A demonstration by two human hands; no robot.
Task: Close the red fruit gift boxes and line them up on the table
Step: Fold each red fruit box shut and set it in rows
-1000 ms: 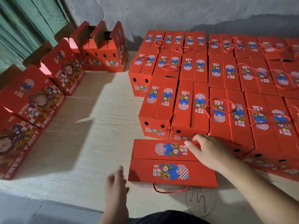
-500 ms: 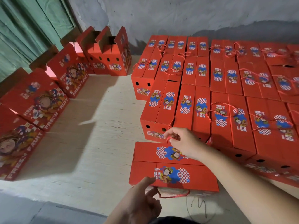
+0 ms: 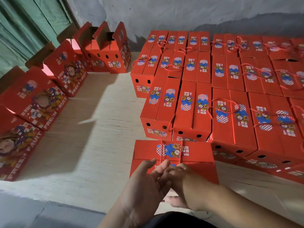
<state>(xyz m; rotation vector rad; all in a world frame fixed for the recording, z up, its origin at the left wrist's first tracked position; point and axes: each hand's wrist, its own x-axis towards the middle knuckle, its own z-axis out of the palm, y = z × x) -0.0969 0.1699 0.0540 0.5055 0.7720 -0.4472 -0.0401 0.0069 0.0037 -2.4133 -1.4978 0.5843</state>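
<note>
Red box (image 3: pixel 194 149) closed at the table's (image 3: pixel 98 129) near edge, both hands over its front.
Left hand (image 3: pixel 144 183) lies open, palm up, fingers (image 3: pixel 162 167) straight and touching the box's near flap beside the cord (image 3: pixel 181 150). Right hand (image 3: pixel 182 176) covers the flap just beside it; its grip I cannot tell. Closed boxes (image 3: pixel 222 83) stand in rows behind, touching it.

"FRESH FRUIT" runs in white down the open boxes (image 3: pixel 37 102) on the left. Small print on the closed boxes' (image 3: pixel 192 111) lids is too blurred to read.
</note>
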